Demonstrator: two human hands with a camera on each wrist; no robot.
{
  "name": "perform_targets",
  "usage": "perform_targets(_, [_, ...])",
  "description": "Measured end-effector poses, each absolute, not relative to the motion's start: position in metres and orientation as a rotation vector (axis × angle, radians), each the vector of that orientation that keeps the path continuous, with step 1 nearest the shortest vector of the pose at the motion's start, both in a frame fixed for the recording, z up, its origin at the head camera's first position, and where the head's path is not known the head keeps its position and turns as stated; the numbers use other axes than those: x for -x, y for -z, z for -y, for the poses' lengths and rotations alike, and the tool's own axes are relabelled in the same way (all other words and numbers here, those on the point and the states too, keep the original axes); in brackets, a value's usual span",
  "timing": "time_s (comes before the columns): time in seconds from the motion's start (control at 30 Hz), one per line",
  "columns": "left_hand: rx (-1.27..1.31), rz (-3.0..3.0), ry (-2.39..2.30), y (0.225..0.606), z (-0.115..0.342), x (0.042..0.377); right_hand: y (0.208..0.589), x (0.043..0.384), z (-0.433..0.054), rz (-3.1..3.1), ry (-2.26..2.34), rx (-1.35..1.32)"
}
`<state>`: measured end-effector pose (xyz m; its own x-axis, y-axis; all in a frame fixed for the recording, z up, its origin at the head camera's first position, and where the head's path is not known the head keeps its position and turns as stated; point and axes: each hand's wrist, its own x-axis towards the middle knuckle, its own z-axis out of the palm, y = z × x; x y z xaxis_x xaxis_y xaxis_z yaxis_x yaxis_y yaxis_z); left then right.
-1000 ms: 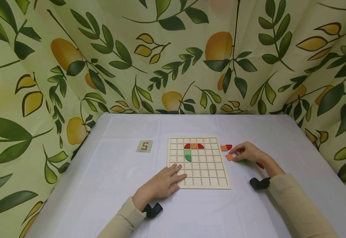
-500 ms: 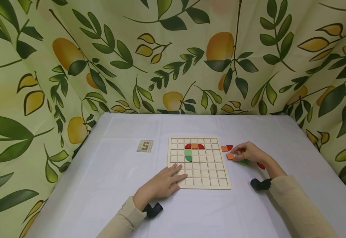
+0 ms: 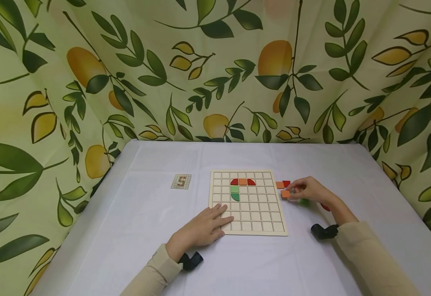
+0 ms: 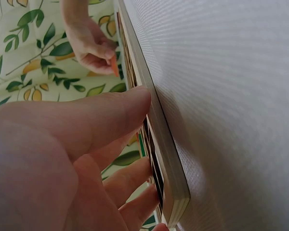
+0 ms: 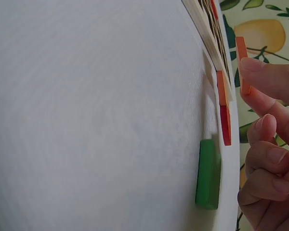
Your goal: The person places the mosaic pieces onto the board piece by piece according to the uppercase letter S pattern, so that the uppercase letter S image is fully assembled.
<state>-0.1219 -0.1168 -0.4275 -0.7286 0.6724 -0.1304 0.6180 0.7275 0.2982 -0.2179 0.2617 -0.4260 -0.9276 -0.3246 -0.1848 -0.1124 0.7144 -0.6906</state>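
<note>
1. The near-left corner of the wooden board (image 3: 252,216) is covered by the left hand (image 3: 199,228), fingers spread (nothing grasped), presumably for steadiness.
2. Near the right hand (image 3: 309,191), a green piece (image 5: 208,173) is left, probably for easy reach.
3. By that hand's fingers, an orange square (image 3: 285,194) is pinched at one side, beside the board's right edge; its other sides are left free.
4. Left of the board, a card (image 3: 181,181) is laid, presumably for viewing; its small pattern seems S-shaped.
</note>
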Motion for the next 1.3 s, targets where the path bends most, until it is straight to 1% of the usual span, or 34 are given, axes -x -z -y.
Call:
perform_targets(0.33, [-1.014, -2.708, -0.306, 0.429, 0.117, 0.122, 0.424, 0.215, -0.251, -2.62, 1.093, 0.318])
perform_targets(1.1, [-1.016, -2.706, -0.319, 0.429, 0.116, 0.123, 0.422, 0.218, -0.228, -2.619, 1.172, 0.362])
perform_targets(1.3, [-1.022, -2.701, -0.327, 0.428, 0.116, 0.122, 0.427, 0.219, -0.221, -2.6, 1.214, 0.386])
